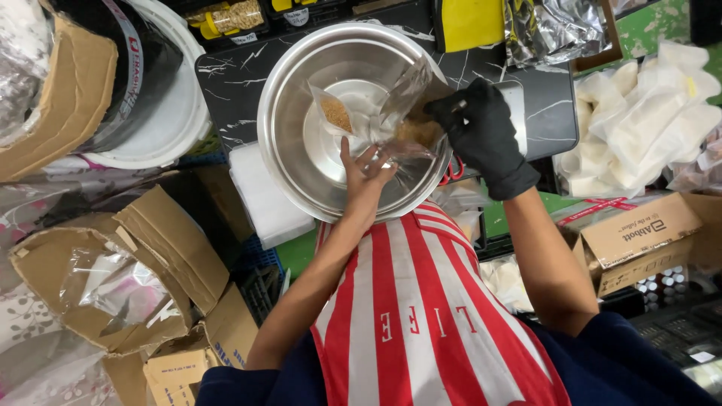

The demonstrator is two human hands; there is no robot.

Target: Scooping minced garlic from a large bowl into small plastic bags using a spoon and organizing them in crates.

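Midway, bare left hand (366,167) pinches a clear plastic pouch (353,120) over the steel bowl (293,150), black-gloved right hand (481,128) grips the scoop (410,94); pouch partly filled with brown granules.

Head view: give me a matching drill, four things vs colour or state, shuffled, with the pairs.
Things:
1. right hand
2. left hand
3. bowl
4. apron

Colour or state:
A. red and white stripes
B. bare, at a clear bag
C. shiny steel, round
D. in a black glove

Pairs: 1-D, 2-B, 3-C, 4-A. The bag is held over the bowl and holds brown grains.
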